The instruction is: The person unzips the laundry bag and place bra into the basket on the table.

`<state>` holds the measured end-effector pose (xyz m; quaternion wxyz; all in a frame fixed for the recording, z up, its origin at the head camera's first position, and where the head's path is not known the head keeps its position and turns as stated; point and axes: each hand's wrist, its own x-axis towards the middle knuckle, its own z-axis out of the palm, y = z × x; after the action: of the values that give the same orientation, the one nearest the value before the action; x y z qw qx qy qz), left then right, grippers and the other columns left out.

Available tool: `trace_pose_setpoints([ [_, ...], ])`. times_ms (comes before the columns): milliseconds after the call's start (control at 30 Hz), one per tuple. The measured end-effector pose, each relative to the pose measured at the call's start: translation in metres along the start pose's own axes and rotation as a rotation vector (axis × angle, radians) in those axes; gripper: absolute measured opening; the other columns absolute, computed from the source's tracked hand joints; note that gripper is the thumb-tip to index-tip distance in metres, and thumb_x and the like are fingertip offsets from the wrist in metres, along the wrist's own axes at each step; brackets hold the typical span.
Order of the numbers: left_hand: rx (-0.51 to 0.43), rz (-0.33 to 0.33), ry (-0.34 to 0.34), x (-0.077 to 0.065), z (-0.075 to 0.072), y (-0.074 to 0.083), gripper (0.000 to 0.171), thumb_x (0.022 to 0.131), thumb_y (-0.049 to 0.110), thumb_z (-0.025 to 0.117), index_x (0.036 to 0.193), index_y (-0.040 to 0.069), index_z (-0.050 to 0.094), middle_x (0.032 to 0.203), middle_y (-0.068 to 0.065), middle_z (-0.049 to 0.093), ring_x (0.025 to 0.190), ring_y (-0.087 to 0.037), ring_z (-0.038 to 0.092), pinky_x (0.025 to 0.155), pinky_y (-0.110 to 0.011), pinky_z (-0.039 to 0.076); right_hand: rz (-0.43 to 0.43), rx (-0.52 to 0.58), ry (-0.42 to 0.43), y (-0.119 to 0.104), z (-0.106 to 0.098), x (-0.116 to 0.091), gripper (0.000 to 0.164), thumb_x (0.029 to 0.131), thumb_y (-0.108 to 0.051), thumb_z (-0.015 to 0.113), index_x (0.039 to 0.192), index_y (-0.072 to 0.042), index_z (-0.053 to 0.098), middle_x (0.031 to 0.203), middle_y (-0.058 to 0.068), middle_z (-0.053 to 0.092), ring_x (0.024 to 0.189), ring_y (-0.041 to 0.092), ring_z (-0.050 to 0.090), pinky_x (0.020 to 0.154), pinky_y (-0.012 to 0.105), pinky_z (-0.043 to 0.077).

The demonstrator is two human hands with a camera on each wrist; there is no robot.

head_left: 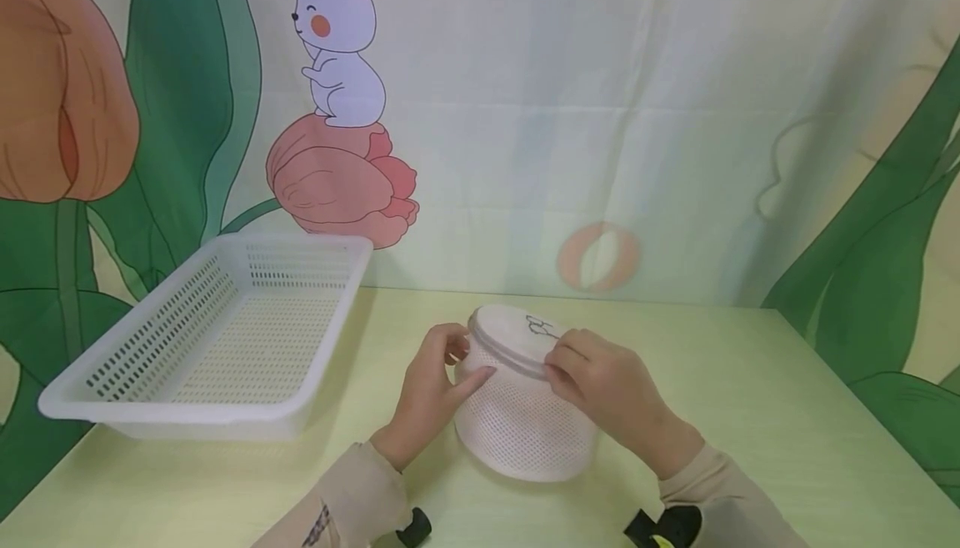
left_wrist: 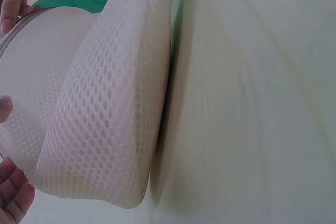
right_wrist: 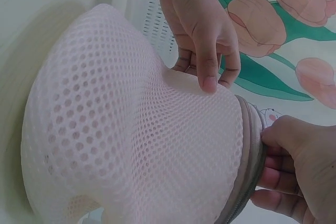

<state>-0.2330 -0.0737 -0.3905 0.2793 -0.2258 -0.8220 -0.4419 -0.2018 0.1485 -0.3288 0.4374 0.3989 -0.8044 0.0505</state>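
Note:
A white mesh laundry bag [head_left: 528, 423] stands on the table, round and slightly tilted, with a grey zipper [head_left: 510, 349] running round its lid. Dark lettering marks the lid's top. My left hand [head_left: 435, 385] holds the bag's left side near the rim, thumb on the front mesh and fingers behind. At the rim's right side, my right hand [head_left: 607, 385] pinches the zipper edge with thumb and forefinger; whatever small part lies under the fingertips is hidden. In the right wrist view the mesh [right_wrist: 131, 114] caves inward between its base and rim.
A white plastic basket [head_left: 300, 423] with slotted walls stands on the left of the pale yellow-green table [head_left: 750, 414]. Behind the table hangs a cloth backdrop [head_left: 510, 114] printed with tulips and a rabbit. Black wrist straps [head_left: 678, 525] show at the bottom edge.

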Motion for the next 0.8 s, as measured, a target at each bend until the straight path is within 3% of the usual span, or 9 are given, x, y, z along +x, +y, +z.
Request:
trace_pose_setpoints([
  [300, 0.025, 0.039, 0.001, 0.000, 0.001, -0.003, 0.056, 0.078, 0.018, 0.079, 0.123, 0.003, 0.050, 0.097, -0.008, 0.057, 0.088, -0.018, 0.056, 0.076, -0.033, 0.052, 0.061, 0.000, 0.050, 0.004, 0.000, 0.000, 0.014, 0.068, -0.003, 0.078, 0.075, -0.005, 0.067, 0.076, 0.004, 0.064, 0.068, 0.014, 0.062, 0.059, 0.024, 0.056],
  [633, 0.046, 0.065, -0.003, -0.002, 0.001, -0.005, 0.045, 0.078, 0.016, 0.079, 0.116, 0.005, 0.057, 0.097, -0.009, 0.054, 0.087, -0.019, 0.057, 0.075, -0.036, 0.053, 0.167, 0.020, 0.118, 0.011, -0.006, -0.002, 0.014, 0.069, 0.002, 0.078, 0.077, -0.002, 0.067, 0.077, 0.006, 0.064, 0.066, 0.013, 0.064, 0.057, 0.023, 0.055],
  [800, 0.066, 0.084, 0.019, -0.002, 0.001, -0.006, 0.043, 0.077, 0.015, 0.080, 0.112, 0.006, 0.057, 0.097, -0.008, 0.054, 0.087, -0.018, 0.058, 0.074, -0.029, 0.052, 0.249, 0.060, 0.147, 0.016, -0.009, -0.004, 0.013, 0.072, 0.003, 0.077, 0.080, -0.002, 0.068, 0.077, 0.006, 0.063, 0.063, 0.013, 0.062, 0.053, 0.023, 0.053],
])
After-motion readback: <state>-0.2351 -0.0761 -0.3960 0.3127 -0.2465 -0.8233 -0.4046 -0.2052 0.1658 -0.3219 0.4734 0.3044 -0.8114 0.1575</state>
